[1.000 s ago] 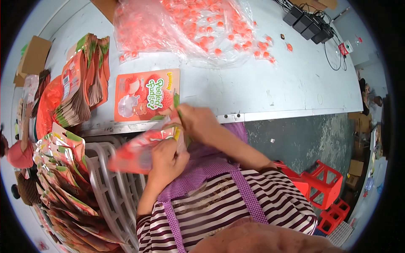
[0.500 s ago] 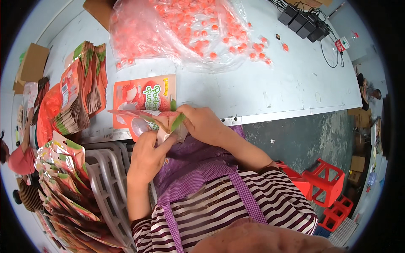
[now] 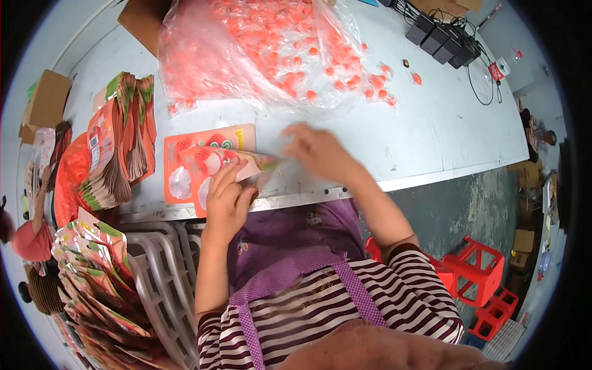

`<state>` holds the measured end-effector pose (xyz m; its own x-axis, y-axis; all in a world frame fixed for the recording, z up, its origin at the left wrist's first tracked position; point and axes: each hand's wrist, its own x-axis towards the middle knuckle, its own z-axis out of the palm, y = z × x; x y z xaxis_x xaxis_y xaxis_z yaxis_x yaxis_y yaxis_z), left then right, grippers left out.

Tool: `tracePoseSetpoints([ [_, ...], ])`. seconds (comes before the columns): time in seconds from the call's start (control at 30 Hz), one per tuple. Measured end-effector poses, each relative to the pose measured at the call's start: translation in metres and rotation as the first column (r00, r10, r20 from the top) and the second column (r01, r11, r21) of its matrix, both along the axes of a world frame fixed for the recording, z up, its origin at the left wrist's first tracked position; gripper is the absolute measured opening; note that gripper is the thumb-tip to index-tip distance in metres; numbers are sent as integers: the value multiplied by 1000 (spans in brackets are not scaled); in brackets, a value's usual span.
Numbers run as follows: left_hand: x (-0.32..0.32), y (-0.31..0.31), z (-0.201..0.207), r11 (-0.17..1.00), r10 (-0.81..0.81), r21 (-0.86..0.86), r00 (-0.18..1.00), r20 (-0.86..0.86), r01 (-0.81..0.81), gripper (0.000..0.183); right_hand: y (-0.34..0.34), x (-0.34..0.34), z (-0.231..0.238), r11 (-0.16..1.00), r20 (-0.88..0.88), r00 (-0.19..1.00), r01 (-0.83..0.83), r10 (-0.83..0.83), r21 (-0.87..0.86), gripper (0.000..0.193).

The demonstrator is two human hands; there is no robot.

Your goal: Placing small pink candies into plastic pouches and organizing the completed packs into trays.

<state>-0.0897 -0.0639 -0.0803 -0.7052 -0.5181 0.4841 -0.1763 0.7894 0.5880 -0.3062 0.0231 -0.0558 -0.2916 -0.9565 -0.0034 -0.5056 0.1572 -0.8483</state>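
Note:
My left hand (image 3: 227,198) grips an orange printed pouch (image 3: 216,166) with clear windows at the near edge of the grey table (image 3: 431,135). A second flat orange pouch (image 3: 191,151) lies under it on the table. My right hand (image 3: 317,151) is blurred, fingers apart, hovering over the table just right of the held pouch and holding nothing I can see. Beyond it lies a large clear bag of small orange-pink sweets (image 3: 259,49), with several loose wrapped sweets (image 3: 376,89) spilled to its right.
A fanned stack of empty pouches (image 3: 117,148) stands at the table's left. More pouches (image 3: 98,283) fill a grey plastic crate (image 3: 163,277) at my lower left. Black power adapters and cables (image 3: 444,40) sit far right. Red stools (image 3: 475,271) stand on the floor.
My right hand has let go of the pouch and moved up and right toward the sweets. My left hand has raised the pouch onto the table edge.

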Motion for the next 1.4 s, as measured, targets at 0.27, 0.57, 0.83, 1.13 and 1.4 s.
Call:
tracePoseSetpoints([
  [0.27, -14, 1, -21, 1000, 24, 15, 998, 61, -25, 21, -143, -95, 0, 973, -594, 800, -63, -84, -223, 28],
  [0.57, -14, 1, -24, 999, 22, 27, 998, 57, -24, 22, -206, -75, -31, 987, -701, 700, -157, 133, 31, 37],
  [0.83, -14, -1, -25, 998, 51, 23, 997, 59, -52, 19, -107, -126, -17, 972, -648, 725, -185, 233, 143, 22],
  [1.13, -16, -4, -27, 999, 38, 14, 997, 63, -39, 18, -11, -131, -31, 966, -605, 792, -209, 77, -151, 20],
  [1.4, -13, -2, -27, 998, 59, -2, 997, 53, -59, 16, 79, -98, -23, 899, -452, 828, 135, -333, -416, 28],
])
